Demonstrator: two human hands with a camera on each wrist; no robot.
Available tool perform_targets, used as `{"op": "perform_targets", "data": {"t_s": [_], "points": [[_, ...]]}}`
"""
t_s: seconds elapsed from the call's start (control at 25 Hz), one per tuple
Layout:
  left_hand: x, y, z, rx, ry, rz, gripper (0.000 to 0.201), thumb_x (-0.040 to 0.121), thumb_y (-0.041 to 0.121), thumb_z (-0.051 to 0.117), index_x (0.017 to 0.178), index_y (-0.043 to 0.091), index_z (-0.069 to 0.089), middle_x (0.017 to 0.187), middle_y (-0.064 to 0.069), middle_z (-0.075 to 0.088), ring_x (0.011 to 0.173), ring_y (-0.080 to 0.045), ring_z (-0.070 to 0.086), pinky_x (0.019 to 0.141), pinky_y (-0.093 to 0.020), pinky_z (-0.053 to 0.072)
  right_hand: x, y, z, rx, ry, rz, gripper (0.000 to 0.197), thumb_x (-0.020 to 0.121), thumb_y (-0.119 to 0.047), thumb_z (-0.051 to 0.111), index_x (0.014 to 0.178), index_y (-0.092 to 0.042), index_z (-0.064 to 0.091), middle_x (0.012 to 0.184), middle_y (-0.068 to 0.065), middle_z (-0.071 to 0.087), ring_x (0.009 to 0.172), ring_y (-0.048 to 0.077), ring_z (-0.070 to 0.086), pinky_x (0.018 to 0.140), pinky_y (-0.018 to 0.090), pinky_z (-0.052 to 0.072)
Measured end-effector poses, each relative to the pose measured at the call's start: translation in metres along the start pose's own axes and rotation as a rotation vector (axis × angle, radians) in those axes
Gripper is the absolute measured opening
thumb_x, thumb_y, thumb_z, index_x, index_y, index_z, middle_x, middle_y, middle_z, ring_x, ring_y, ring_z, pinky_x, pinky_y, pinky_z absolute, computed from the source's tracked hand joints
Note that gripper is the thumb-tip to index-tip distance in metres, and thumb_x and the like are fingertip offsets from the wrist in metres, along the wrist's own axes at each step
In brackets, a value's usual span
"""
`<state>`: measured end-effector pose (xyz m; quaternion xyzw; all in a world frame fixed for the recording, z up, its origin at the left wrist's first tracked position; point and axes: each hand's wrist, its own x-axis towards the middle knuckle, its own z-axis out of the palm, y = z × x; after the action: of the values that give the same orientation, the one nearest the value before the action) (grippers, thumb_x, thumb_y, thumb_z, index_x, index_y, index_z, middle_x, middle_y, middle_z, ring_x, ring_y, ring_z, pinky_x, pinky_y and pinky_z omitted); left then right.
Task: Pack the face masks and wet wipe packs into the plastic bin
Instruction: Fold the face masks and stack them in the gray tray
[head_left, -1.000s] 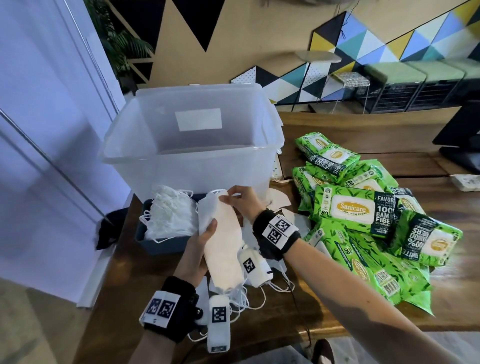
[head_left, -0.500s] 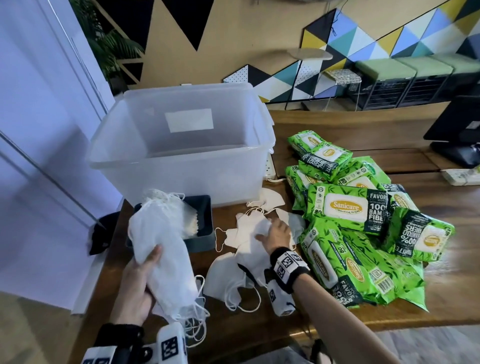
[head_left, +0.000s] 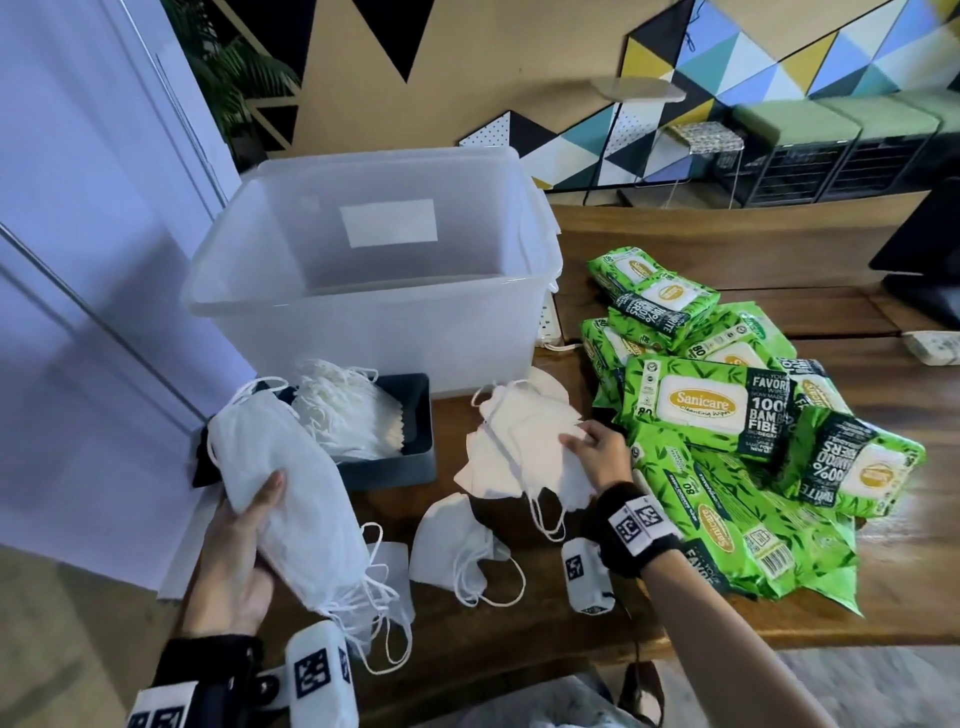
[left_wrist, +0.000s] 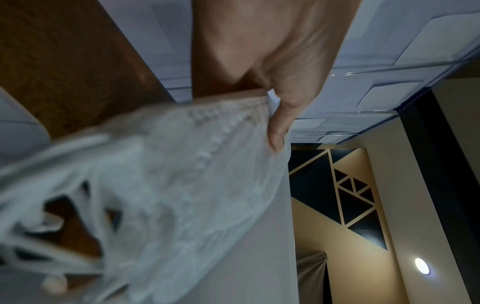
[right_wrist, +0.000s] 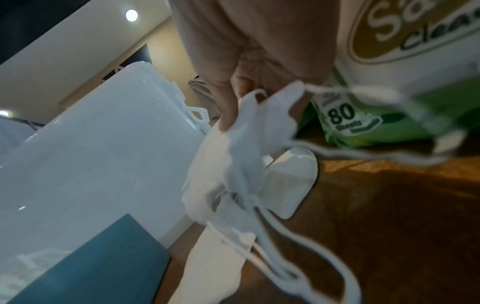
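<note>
Meanwhile: masks in both hands, bin unfilled

Near the counter's front left corner, left hand clamped on a thick stack of white folded face masks, thumb pressed on top, ear loops dangling below toward the wrist. From the left wrist view, same stack of white folded face masks under the thumb, elastic loops blurred in the foreground.

Further right, right hand pinching a loose bundle of white face masks lying on the brown wooden counter; from the right wrist view, fingers curled onto the mask fabric, loops trailing down.

Between the two hands, one single white face mask lying flat on the counter. Behind the left hand, a dark blue rectangular tray holding a further heap of white masks.

At the back, a large translucent plastic bin, open-topped, nothing visible inside, standing just behind the tray.

To the right, a pile of bright green wet wipe packs, overlapping one another, just beside the right hand.
</note>
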<state>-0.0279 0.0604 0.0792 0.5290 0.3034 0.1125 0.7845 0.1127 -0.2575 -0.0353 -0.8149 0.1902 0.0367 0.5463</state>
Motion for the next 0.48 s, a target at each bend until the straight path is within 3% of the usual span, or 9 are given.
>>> {"op": "perform_targets", "data": {"t_s": [0.16,0.24,0.32,0.4,0.48], "points": [[0.003,0.001,-0.004,-0.009,0.005,0.011,0.014,0.091,0.016,0.055,0.105,0.014,0.06,0.097,0.0,0.067,0.091,-0.017,0.061,0.075,-0.035,0.052,-0.003,0.004,-0.001,-0.034,0.0,0.087,0.033,0.086,-0.022,0.065,0.11,-0.002,0.055,0.111,0.021,0.062,0.102,0.032,0.059,0.09,0.037,0.046],[0.003,0.0,-0.002,0.003,-0.025,0.015,0.021,0.091,0.016,0.056,0.111,0.014,0.059,0.093,0.003,0.07,0.087,-0.015,0.064,0.075,-0.034,0.054,-0.014,0.0,0.002,0.013,-0.07,0.143,0.041,0.086,-0.027,0.065,0.114,-0.002,0.048,0.122,0.022,0.056,0.107,0.032,0.055,0.09,0.034,0.042],[0.004,0.0,-0.001,0.001,-0.047,0.02,0.029,0.091,0.015,0.056,0.12,0.012,0.056,0.088,0.005,0.072,0.078,-0.01,0.068,0.067,-0.029,0.059,-0.022,-0.006,-0.003,-0.059,-0.193,0.188,0.062,0.088,-0.033,0.062,0.131,0.001,0.035,0.133,0.022,0.047,0.12,0.033,0.048,0.095,0.034,0.038],[0.004,-0.002,-0.004,-0.012,-0.04,0.018,0.03,0.091,0.013,0.055,0.121,0.01,0.055,0.091,0.002,0.072,0.071,-0.007,0.07,0.06,-0.024,0.058,-0.03,-0.01,-0.012,-0.152,-0.291,0.187,0.075,0.084,-0.029,0.067,0.14,-0.001,0.025,0.136,0.022,0.044,0.123,0.034,0.046,0.099,0.036,0.038],[0.005,-0.003,-0.009,-0.024,-0.028,0.015,0.032,0.091,0.013,0.055,0.123,0.008,0.055,0.091,0.003,0.072,0.072,-0.007,0.07,0.059,-0.023,0.058,-0.043,-0.015,-0.025,-0.294,-0.309,0.134,0.078,0.08,-0.02,0.072,0.14,-0.004,0.025,0.134,0.02,0.047,0.121,0.034,0.048,0.1,0.035,0.041]]}}
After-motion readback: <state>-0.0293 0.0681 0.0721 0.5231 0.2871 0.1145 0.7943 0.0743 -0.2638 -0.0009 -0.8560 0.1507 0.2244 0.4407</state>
